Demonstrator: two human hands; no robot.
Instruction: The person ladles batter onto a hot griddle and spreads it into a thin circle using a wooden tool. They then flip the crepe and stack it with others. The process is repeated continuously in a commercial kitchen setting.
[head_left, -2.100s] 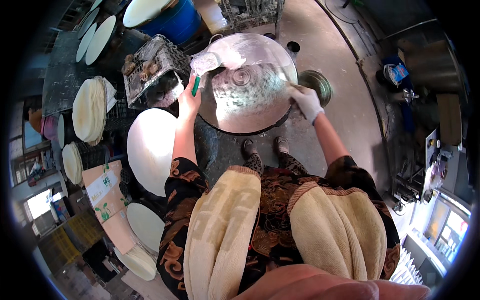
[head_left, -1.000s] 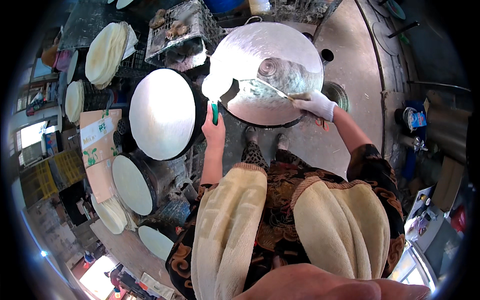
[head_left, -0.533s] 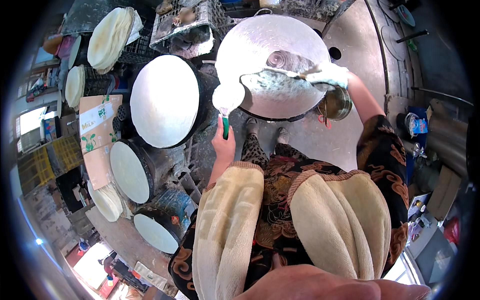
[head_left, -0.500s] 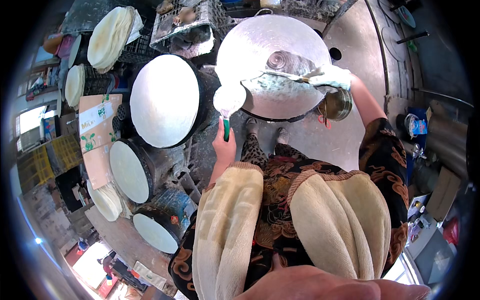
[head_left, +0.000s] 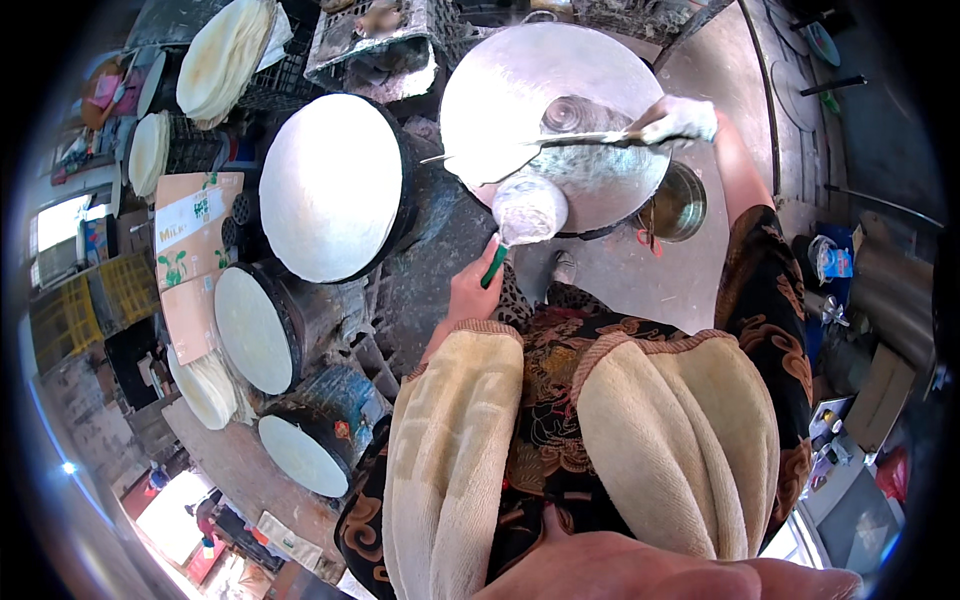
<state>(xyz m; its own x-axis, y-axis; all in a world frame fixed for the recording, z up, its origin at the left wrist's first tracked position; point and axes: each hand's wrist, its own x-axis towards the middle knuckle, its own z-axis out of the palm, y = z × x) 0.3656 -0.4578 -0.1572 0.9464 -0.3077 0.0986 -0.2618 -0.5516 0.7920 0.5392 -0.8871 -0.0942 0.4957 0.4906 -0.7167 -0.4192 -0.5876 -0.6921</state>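
My left hand [head_left: 472,293] is closed round the green handle of a ladle [head_left: 530,210], whose round head is coated in white batter. The ladle head is at the near edge of a big round griddle [head_left: 625,75]. Over that griddle my right hand [head_left: 678,121], in a white glove, grips a long thin spatula [head_left: 590,139] lying crosswise. The spatula's tip reaches past the griddle's left side. White batter covers much of the griddle's far and left surface, while a grey patch shows near the middle.
Left of me stand a second griddle [head_left: 330,190] covered in white and smaller round griddles [head_left: 255,330]. Stacks of thin flatbreads [head_left: 222,65] lie further left, near a cardboard sheet [head_left: 190,290]. A metal pot [head_left: 678,202] sits beside the main griddle, and a crate [head_left: 375,45] stands behind.
My left hand has carried the ladle rightward and nearer to me. The spatula has swung flatter, its tip now extending beyond the griddle's left edge, and my right hand has risen slightly.
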